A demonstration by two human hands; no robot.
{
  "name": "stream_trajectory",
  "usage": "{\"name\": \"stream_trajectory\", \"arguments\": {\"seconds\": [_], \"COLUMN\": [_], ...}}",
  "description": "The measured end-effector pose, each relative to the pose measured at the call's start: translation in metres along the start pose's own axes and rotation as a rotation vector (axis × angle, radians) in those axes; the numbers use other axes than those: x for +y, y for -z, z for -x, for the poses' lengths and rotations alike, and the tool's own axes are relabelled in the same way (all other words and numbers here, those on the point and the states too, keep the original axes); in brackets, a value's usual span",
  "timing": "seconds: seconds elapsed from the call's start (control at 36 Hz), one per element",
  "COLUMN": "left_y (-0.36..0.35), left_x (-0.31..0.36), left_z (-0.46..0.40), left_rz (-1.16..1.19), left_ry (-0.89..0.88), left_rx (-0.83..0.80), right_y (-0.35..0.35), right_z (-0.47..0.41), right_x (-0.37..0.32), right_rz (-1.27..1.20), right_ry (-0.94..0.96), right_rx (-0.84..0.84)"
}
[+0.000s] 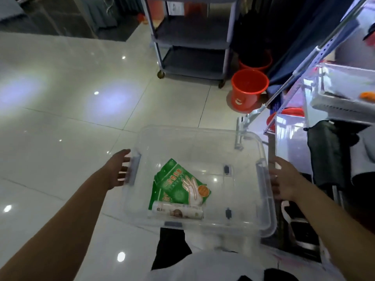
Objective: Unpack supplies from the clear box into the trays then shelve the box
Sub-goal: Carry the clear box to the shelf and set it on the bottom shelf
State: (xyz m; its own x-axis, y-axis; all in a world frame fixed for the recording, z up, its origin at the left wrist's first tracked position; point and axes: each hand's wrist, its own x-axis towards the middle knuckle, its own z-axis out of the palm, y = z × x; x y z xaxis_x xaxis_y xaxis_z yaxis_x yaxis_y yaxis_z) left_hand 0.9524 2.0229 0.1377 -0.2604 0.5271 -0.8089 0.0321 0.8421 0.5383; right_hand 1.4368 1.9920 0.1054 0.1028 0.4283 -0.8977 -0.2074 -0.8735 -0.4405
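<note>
Clear box (199, 147) sat mid-frame between both hands; left hand (118, 169) and right hand (284, 182) spread wide at its side handles, grip unclear.

Green packet (178, 186): white Chinese characters, too blurred to read. Roll (176, 212) label: print illegible.

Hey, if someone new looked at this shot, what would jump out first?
Probably the clear box at centre, with a left hand and a right hand at its two side handles. Inside lies a bright green glove packet with a white roll beside it. A red bucket stands on the floor behind.
</note>
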Motion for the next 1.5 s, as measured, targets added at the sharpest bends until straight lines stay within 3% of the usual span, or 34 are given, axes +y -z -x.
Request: {"name": "stream_trajectory", "arguments": {"seconds": [0.36, 0.53, 0.67, 0.94, 1.08, 1.39, 1.5], "left_y": [-0.073, -0.162, -0.246, -0.377, -0.429, -0.552, -0.570], "left_x": [0.266, 0.396, 0.468, 0.532, 0.548, 0.530, 0.508], "left_z": [-0.185, -0.233, -0.260, -0.289, -0.309, -0.383, -0.390], "left_rz": [-0.221, -0.413, -0.619, -0.955, -1.097, -1.431, -1.528], "left_ry": [-0.046, -0.119, -0.206, -0.268, -0.226, -0.254, -0.311], "left_rx": [-0.303, -0.419, -0.477, -0.539, -0.662, -0.843, -0.865], "right_y": [-0.050, -0.054, -0.048, -0.047, -0.063, -0.185, -0.224], "right_z": [-0.042, -0.039, -0.073, -0.117, -0.124, -0.163, -0.190], "right_x": [-0.122, -0.156, -0.183, -0.217, -0.218, -0.223, -0.216], "right_rz": [-0.357, -0.623, -0.783, -1.045, -1.149, -1.510, -1.562], "right_ry": [0.052, 0.118, 0.125, 0.043, -0.043, -0.269, -0.367], "right_rx": [0.313, 0.421, 0.549, 0.670, 0.774, 1.115, 1.133]}}
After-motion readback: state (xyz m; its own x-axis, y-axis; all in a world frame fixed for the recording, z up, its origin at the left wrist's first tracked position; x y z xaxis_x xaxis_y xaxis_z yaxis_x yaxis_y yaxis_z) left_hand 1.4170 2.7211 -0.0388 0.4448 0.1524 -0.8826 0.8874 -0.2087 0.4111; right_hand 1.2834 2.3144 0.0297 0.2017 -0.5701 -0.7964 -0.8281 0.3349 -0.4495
